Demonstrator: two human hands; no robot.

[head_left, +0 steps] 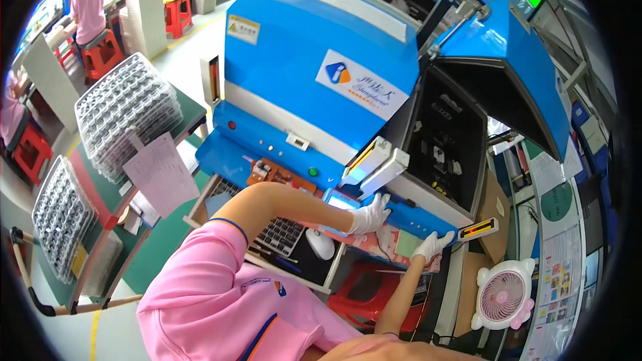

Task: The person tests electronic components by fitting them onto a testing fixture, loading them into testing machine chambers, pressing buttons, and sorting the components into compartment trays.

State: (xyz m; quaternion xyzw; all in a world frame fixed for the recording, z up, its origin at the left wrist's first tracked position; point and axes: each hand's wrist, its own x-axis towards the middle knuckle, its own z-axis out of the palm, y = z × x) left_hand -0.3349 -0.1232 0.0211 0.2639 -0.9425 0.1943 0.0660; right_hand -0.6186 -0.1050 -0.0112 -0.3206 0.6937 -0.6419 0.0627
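My left hand [370, 217], in a white glove, rests against the blue front panel of a large machine [287, 73], just right of a small lit screen [341, 200]. Its fingers are stretched and apart, with nothing visible in them. Further right, my right hand [431, 246], also gloved, touches the lower front edge of the machine beside a black-and-yellow sensor bar [478, 229]. Its fingers reach forward, open. A light green pad [406, 244] lies between the hands. To the right, a raised blue lid [508, 53] exposes a dark compartment [445, 134] with small parts.
Below sits an open drawer with a keyboard [277, 237] and a white mouse [320, 244]. Stacked clear trays [127, 107] of small parts stand left. A white fan [503, 294] is at right, a red stool [364, 294] underneath. Another person [89, 7] sits far left.
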